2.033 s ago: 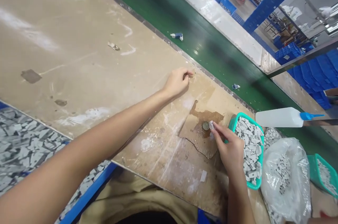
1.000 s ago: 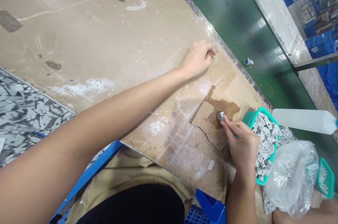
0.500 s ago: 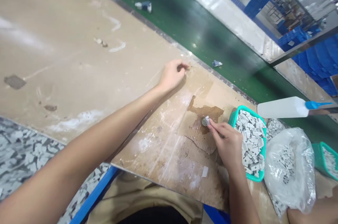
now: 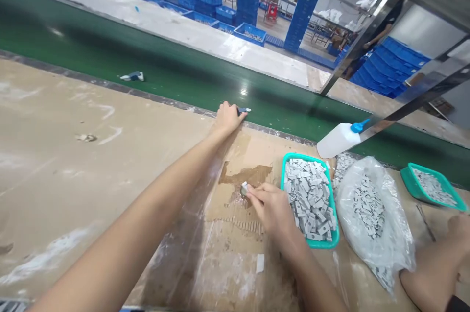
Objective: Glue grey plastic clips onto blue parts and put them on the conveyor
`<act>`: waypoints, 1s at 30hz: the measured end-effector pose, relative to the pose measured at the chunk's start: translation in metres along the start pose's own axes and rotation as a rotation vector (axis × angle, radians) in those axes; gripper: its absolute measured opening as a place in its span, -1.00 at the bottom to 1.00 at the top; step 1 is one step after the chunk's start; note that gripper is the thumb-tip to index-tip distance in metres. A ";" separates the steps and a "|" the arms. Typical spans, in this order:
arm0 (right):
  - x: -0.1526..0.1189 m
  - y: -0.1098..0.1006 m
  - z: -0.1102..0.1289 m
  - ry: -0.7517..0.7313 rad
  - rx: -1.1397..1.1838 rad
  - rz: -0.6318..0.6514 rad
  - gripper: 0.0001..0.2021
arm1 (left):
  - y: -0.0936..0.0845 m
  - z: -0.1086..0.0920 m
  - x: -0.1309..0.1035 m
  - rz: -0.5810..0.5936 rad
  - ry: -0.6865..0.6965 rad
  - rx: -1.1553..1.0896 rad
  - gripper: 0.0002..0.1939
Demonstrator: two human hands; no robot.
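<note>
At the right hand's nearly closed fingertips, pinching a small pale piece beside the round dish; best steadied lightly. By the left hand's half-curled fingers, meeting a blue-and-white part; cannot tell if gripped.

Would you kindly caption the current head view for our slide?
Left hand at a dark part by the green strip; right hand pinching a white piece.

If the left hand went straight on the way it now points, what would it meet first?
The left hand would probably first meet the small blue-and-white part right at its fingertips, by the near edge of the green surface; whether it already grips it is unclear.
</note>
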State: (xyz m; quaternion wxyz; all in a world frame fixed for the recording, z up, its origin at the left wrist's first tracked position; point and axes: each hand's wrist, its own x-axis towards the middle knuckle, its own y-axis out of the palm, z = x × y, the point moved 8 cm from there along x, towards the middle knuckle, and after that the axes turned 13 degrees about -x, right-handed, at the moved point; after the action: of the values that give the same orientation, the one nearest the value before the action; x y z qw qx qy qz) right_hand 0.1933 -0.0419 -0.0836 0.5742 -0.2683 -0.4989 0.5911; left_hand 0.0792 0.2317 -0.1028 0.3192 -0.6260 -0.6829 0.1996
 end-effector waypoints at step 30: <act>-0.006 -0.054 -0.001 0.131 0.308 -0.311 -0.76 | -0.035 -0.005 -0.215 0.563 -0.576 -1.432 -0.57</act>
State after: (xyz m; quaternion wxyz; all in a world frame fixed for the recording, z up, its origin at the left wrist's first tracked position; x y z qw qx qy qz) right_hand 0.2178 -0.0556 -0.0373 0.7237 -0.1351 -0.3997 0.5462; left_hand 0.0598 0.0155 -0.1154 -0.4074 -0.7503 -0.5174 -0.0589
